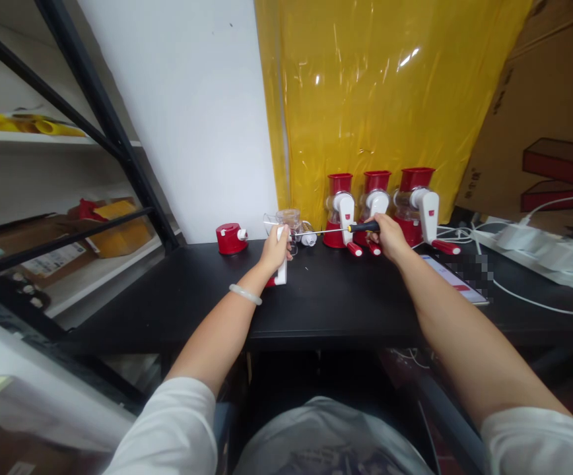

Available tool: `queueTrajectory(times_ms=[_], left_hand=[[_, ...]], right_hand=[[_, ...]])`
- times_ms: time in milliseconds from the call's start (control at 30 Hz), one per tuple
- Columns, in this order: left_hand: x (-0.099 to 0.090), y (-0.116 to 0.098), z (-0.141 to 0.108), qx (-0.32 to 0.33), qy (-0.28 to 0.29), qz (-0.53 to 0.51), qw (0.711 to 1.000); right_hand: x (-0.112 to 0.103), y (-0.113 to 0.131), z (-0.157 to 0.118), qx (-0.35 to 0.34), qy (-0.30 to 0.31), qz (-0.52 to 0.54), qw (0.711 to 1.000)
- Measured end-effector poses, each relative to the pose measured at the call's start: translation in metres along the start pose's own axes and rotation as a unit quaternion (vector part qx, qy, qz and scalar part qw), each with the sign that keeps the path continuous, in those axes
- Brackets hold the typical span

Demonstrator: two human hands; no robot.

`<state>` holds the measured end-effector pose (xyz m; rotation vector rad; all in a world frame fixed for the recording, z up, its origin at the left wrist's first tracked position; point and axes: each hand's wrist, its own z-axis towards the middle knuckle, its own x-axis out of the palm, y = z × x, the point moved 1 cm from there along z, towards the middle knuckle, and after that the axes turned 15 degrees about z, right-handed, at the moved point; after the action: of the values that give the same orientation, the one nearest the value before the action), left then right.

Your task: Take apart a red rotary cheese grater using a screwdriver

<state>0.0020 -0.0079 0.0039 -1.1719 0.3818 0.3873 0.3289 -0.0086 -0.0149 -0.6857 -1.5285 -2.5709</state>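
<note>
Shirt front [331, 439] lies nearest the camera, with a white sleeve [177, 422] to either side; beyond it is the black tabletop [336, 307].

Left hand [276, 251]: grip closed around a white crank [282, 272], whose lower end hangs below the fingers with a bit of red beside it. Clear plastic piece [289, 216] shows just beyond this hand; whether it is joined to the crank cannot be told.

Right hand [389, 236]: grip wrapped on the dark handle of a screwdriver [366, 227], held nearly level above the tabletop. Shaft points left, tip close by the left fingers. Whether the tip sits in a screw is too small to tell.

Technique, as judged: keep the shaft in one line with the screw, push firmly inward while turning slowly, and brace the crank so that it does not twist with the blade. A slanted shaft would likely slip and chew the screw head, or jab the left fingers, so these are best kept off the tip's path.

Surroundings: red base [232, 240] to the left; white drum [308, 235] near the shaft; three red-and-white grinders [340, 212] along the back; phone [457, 280] beside the right forearm.
</note>
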Motion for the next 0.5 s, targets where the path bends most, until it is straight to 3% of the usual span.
queueTrajectory(times_ms=[300,500], left_hand=[[0.0007,0.0001,-0.0002,0.003,0.001,-0.013,1.000],[0.0011,0.0016,0.0008,0.003,0.007,0.003,1.000]], right_hand=[[0.0094,0.0061,-0.0010,0.024,-0.011,0.095,0.995],[0.0057,0.0061,0.0003,0.019,0.003,0.073,0.997]])
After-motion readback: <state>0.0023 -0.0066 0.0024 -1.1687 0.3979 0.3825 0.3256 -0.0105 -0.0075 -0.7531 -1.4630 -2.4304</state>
